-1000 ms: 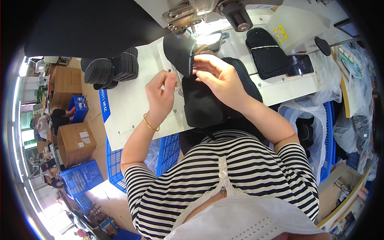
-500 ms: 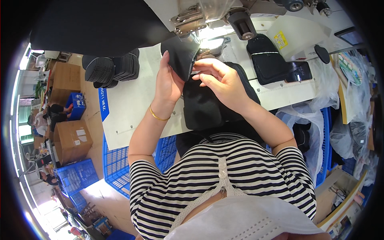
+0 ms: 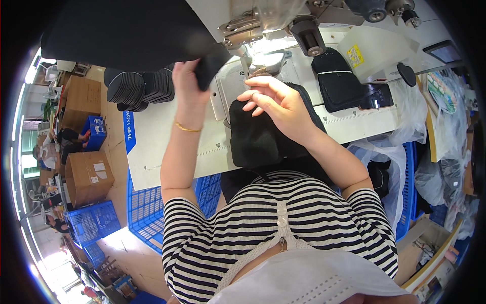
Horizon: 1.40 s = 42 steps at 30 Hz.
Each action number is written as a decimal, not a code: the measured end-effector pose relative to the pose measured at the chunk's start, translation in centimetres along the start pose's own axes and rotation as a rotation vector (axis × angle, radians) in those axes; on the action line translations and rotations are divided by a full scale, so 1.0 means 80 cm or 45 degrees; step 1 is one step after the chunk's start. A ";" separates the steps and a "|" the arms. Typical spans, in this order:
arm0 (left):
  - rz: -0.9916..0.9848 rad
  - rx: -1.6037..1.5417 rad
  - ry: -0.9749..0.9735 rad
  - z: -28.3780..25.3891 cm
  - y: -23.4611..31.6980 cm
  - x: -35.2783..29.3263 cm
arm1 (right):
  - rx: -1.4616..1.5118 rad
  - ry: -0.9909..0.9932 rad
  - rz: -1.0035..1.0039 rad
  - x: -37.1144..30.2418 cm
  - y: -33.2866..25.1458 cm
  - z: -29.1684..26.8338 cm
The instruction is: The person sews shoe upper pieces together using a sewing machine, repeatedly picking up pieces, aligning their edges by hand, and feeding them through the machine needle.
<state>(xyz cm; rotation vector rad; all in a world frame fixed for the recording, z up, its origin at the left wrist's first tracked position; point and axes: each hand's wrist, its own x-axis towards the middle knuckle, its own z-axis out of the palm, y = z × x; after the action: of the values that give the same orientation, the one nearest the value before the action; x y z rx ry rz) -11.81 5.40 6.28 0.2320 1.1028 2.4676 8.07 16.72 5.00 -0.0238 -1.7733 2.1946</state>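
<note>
My left hand, blurred by motion, grips a black flat padded piece by its near-left edge, left of the sewing head. Part of that piece blends into the dark machine cover behind it. My right hand hovers just short of the sewing machine's presser area. Its fingers are bent and apart, with nothing between them. Below it lie black padded pieces with rounded ends, overhanging the near edge of the white table.
Stacks of black rounded pieces stand at the table's left. A tied black bundle and a phone lie at the right. Blue crates flank me below the table. Cardboard boxes and people sit farther left.
My left hand has carried the black piece leftward, away from the machine and out of my right hand's touch. My right hand has stayed nearly in place.
</note>
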 end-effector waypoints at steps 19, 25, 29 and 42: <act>-0.073 0.670 -0.365 0.039 0.027 -0.038 | -0.028 0.160 0.038 0.014 -0.029 -0.014; -0.070 0.753 -0.371 0.038 0.030 -0.038 | -0.034 0.179 0.046 0.009 -0.023 -0.012; -0.064 0.786 -0.387 0.033 0.029 -0.033 | -0.021 0.175 0.016 0.011 -0.025 -0.010; 2.268 1.872 -0.947 0.007 0.001 -0.078 | -0.088 0.114 0.040 0.003 -0.033 -0.010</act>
<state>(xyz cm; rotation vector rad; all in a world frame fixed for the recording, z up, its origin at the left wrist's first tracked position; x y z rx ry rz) -6.07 2.91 6.84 3.1669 2.4505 0.9713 8.67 18.01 7.35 -0.1638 -1.8104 2.1178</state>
